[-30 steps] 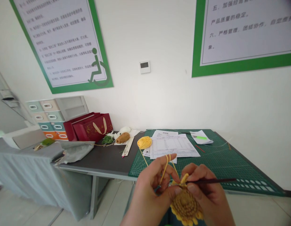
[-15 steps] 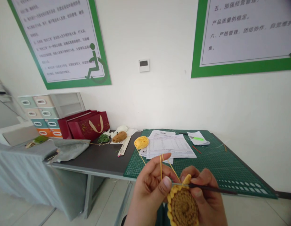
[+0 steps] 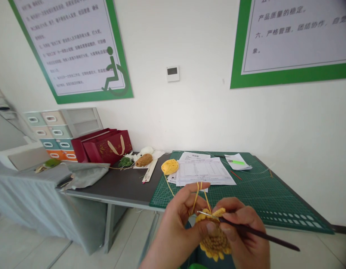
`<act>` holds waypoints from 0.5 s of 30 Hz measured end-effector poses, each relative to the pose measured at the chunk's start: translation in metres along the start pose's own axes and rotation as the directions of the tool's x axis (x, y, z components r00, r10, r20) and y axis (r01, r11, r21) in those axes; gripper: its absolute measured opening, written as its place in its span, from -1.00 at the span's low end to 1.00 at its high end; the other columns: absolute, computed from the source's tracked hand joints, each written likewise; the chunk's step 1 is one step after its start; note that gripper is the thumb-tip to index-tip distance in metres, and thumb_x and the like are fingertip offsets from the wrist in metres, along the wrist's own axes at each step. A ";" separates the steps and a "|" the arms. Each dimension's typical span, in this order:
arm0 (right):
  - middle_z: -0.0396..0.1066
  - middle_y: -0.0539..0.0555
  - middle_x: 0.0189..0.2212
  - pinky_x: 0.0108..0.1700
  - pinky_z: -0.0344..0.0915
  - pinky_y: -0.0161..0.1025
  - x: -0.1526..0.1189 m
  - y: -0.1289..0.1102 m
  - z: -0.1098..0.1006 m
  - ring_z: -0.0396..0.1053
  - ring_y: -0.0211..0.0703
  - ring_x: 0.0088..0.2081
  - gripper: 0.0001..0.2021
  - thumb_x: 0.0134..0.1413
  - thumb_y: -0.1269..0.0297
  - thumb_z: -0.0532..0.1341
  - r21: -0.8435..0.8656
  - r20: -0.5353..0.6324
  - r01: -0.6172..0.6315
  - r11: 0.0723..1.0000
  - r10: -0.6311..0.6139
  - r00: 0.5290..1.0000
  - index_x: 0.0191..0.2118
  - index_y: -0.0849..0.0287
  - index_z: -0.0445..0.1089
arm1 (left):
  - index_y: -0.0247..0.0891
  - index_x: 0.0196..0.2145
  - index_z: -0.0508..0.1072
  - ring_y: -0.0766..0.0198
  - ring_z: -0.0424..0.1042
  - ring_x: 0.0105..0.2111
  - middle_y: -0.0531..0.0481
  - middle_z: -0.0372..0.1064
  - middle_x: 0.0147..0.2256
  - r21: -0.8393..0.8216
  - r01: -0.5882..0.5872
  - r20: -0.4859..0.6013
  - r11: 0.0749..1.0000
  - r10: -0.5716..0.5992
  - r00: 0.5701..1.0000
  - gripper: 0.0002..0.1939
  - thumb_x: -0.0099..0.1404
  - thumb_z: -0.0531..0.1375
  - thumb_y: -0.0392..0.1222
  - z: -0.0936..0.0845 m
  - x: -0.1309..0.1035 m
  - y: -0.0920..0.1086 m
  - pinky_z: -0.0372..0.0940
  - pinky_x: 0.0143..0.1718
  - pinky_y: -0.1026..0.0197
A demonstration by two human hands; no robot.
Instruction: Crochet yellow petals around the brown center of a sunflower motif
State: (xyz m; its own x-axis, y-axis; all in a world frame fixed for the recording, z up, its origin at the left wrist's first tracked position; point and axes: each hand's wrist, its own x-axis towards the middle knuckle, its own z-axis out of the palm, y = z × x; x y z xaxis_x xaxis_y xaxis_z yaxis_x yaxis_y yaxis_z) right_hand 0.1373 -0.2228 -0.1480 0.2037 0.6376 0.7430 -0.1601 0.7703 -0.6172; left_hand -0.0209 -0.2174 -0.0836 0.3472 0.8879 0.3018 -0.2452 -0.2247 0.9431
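Observation:
Between my hands is a round crochet piece (image 3: 215, 241), brown in the middle with a yellow scalloped edge. My left hand (image 3: 180, 220) pinches its left side, thumb over the front, with yellow yarn looped over the raised index finger. My right hand (image 3: 244, 228) grips a crochet hook (image 3: 262, 234) with a dark handle; its metal tip lies at the yellow top edge. From the loop, yarn runs down to the piece. A yellow yarn ball (image 3: 170, 167) rests on the green cutting mat (image 3: 279, 198) beyond my left hand.
Papers (image 3: 205, 172) and a green marker (image 3: 237, 162) lie on the mat. Left of it are a brown yarn ball (image 3: 144, 160), green yarn (image 3: 126, 161), a red gift bag (image 3: 108, 147), grey cloth (image 3: 87, 175) and a drawer unit (image 3: 80, 121).
The hook has tilted, its handle end now pointing down to the right. My left thumb has moved over the front of the crochet piece, which is tipped differently. The view has shifted slightly.

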 end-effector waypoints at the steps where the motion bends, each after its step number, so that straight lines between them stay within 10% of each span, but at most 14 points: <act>1: 0.55 0.05 -0.23 -0.25 0.47 -0.24 0.000 0.001 0.000 0.50 -0.15 -0.25 -0.89 0.24 0.37 0.32 0.000 0.016 0.003 1.000 -0.003 1.000 -0.18 -0.03 0.50 | -0.18 0.17 0.44 0.26 0.40 -0.30 0.05 0.43 -0.33 0.003 0.002 -0.011 1.000 -0.002 1.000 -0.34 0.13 0.46 -0.36 0.001 0.000 0.001 0.27 -0.21 0.21; 10: 0.49 0.03 -0.26 -0.23 0.46 -0.26 -0.001 0.004 0.006 0.48 -0.17 -0.25 -0.91 0.25 0.36 0.31 0.060 0.013 -0.058 0.997 0.058 0.998 -0.22 -0.01 0.46 | -0.08 0.02 0.62 0.23 0.42 -0.25 0.07 0.44 -0.34 0.262 -0.101 -0.176 0.960 0.151 0.973 -0.49 0.15 0.38 -0.48 0.007 -0.006 0.010 0.27 -0.06 0.17; 15: 0.43 0.03 -0.27 -0.24 0.46 -0.20 -0.005 0.006 0.017 0.44 -0.16 -0.27 -0.93 0.25 0.19 0.33 0.311 -0.017 -0.208 0.927 0.225 0.974 -0.24 -0.02 0.44 | -0.14 -0.01 0.63 0.32 0.42 -0.38 0.09 0.48 -0.42 -0.095 -0.066 -0.129 0.993 0.054 0.990 -0.44 0.01 0.52 -0.43 0.006 -0.003 0.007 0.28 -0.30 0.31</act>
State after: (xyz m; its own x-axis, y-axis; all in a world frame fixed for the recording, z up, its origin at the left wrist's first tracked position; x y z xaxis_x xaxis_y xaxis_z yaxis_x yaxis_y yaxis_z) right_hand 0.1194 -0.2212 -0.1512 0.1789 0.7941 0.5808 -0.4916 0.5835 -0.6464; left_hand -0.0178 -0.2240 -0.0770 0.2137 0.9190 0.3315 -0.3525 -0.2440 0.9035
